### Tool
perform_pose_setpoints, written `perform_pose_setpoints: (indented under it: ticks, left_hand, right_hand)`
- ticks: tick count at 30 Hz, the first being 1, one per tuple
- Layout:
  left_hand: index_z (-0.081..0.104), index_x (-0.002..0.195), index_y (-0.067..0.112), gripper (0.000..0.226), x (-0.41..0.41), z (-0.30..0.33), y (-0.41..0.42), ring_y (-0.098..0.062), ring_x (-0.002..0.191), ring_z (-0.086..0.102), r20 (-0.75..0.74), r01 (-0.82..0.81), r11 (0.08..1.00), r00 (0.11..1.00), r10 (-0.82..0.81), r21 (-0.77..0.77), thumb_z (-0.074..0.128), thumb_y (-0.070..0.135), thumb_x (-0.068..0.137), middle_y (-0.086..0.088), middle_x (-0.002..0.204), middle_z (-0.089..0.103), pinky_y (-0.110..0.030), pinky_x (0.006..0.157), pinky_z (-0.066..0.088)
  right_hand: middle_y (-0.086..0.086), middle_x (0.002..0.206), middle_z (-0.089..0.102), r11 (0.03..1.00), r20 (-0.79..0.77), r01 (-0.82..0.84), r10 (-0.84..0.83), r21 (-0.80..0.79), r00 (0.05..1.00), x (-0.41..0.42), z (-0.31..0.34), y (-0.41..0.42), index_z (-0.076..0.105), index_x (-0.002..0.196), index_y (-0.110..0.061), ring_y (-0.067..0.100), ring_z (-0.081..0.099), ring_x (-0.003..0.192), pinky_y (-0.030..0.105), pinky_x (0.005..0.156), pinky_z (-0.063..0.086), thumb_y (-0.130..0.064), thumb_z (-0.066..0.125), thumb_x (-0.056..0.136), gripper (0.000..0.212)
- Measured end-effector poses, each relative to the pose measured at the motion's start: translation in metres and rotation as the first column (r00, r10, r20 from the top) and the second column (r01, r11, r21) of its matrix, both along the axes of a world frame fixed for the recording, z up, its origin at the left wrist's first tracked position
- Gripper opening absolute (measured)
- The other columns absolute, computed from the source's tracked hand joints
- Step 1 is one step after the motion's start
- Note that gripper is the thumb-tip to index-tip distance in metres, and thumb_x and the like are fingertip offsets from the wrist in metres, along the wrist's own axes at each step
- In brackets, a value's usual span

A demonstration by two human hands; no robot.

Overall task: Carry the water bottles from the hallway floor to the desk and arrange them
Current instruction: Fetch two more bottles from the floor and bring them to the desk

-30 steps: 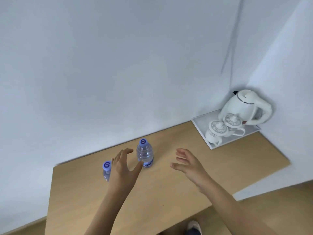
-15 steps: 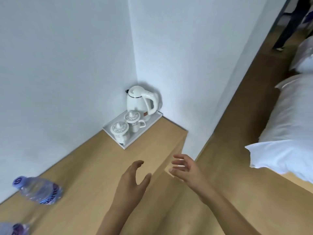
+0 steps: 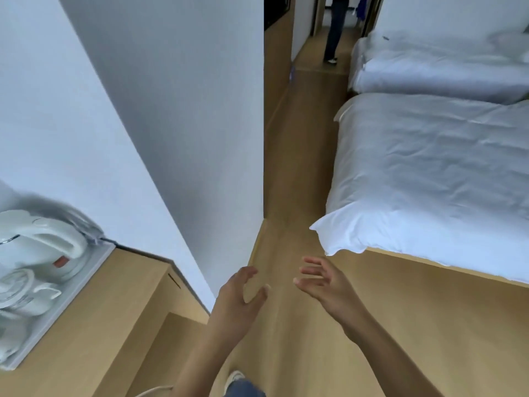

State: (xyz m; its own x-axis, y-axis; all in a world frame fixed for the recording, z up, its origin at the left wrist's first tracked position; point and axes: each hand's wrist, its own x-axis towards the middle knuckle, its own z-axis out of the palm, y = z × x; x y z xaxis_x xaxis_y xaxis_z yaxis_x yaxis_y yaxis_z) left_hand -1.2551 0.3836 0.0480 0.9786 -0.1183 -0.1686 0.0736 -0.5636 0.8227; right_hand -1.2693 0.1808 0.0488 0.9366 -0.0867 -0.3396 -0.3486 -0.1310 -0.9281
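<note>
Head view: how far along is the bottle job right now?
Nothing is in hand: the left hand and right hand are open and empty over the light wooden floor. No bottles show on the visible corner of the wooden desk, beside the white electric kettle. A small bluish object lies far down the hallway, too small to identify.

Left hand [image 3: 239, 296]: held out at 12 o'clock, fingers loosely spread, nothing held.
Right hand [image 3: 325, 283]: extended alongside at 1 o'clock, fingers relaxed, nothing held.

Desk [image 3: 114, 299] — light wood, flat top, lower left
</note>
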Motion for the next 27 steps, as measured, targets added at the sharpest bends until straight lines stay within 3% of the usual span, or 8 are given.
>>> perform_pose_setpoints:
  ticks: [5, 10, 15, 18, 25, 27]
  left_hand:
    - [0.055, 0.119, 0.030, 0.027, 0.088, -0.005, -0.053, 0.001, 0.109, 0.051, -0.039, 0.021, 0.999, 0.999, -0.022, -0.034, 0.061, 0.033, 0.093, 0.015, 0.120, 0.058, -0.014, 0.087, 0.034]
    - [0.056, 0.121, 0.027, 0.029, 0.210, -0.006, -0.100, -0.002, 0.114, 0.052, -0.049, 0.058, 0.997, 0.997, -0.061, -0.057, 0.060, 0.034, 0.093, 0.012, 0.124, 0.059, -0.004, 0.080, 0.033]
    - [0.055, 0.121, 0.026, 0.032, 0.335, 0.011, -0.134, -0.003, 0.117, 0.053, -0.006, 0.112, 0.993, 0.994, -0.112, -0.026, 0.060, 0.038, 0.092, 0.012, 0.126, 0.059, -0.014, 0.091, 0.038]
    - [0.055, 0.115, 0.031, 0.025, 0.401, 0.016, -0.152, 0.002, 0.111, 0.052, 0.016, 0.128, 0.991, 0.992, -0.128, -0.039, 0.061, 0.038, 0.092, 0.013, 0.122, 0.060, -0.011, 0.089, 0.037]
    - [0.053, 0.113, 0.033, 0.023, 0.541, 0.002, -0.210, -0.003, 0.110, 0.056, -0.019, 0.128, 0.992, 0.992, -0.128, -0.017, 0.061, 0.038, 0.091, 0.015, 0.119, 0.060, -0.004, 0.081, 0.036]
    - [0.056, 0.117, 0.029, 0.026, 0.584, -0.001, -0.231, -0.005, 0.113, 0.056, -0.021, 0.121, 0.992, 0.992, -0.122, -0.033, 0.060, 0.037, 0.092, 0.013, 0.121, 0.060, -0.010, 0.087, 0.041]
  right_hand:
    - [-0.009, 0.118, 0.065, 0.997, -0.017, 0.081, -0.081, 0.004, 0.997, 0.073, -0.010, -0.051, 0.058, 0.116, -0.040, 0.009, 0.067, 0.103, 0.022, 0.080, 0.051, -0.029, 0.079, 0.083, 0.040]
    - [-0.009, 0.118, 0.064, 0.993, -0.025, 0.121, -0.121, -0.007, 0.992, 0.190, -0.010, -0.095, 0.057, 0.119, -0.037, 0.007, 0.067, 0.101, 0.021, 0.079, 0.052, -0.031, 0.078, 0.083, 0.042]
    - [-0.007, 0.117, 0.066, 0.988, -0.004, 0.154, -0.154, -0.007, 0.988, 0.311, 0.009, -0.129, 0.057, 0.120, -0.035, 0.005, 0.066, 0.102, 0.017, 0.077, 0.051, -0.031, 0.077, 0.084, 0.042]
    - [-0.007, 0.117, 0.066, 0.987, 0.002, 0.160, -0.160, 0.008, 0.987, 0.372, 0.015, -0.147, 0.057, 0.122, -0.034, 0.006, 0.065, 0.106, 0.022, 0.086, 0.052, -0.031, 0.077, 0.084, 0.044]
    - [-0.006, 0.114, 0.067, 0.981, -0.044, 0.190, -0.189, 0.039, 0.981, 0.504, -0.001, -0.210, 0.059, 0.117, -0.033, 0.008, 0.067, 0.101, 0.018, 0.076, 0.054, -0.030, 0.079, 0.082, 0.040]
    - [-0.006, 0.113, 0.068, 0.978, -0.051, 0.201, -0.199, 0.049, 0.979, 0.547, -0.006, -0.234, 0.060, 0.116, -0.033, 0.007, 0.067, 0.100, 0.018, 0.078, 0.052, -0.029, 0.079, 0.082, 0.039]
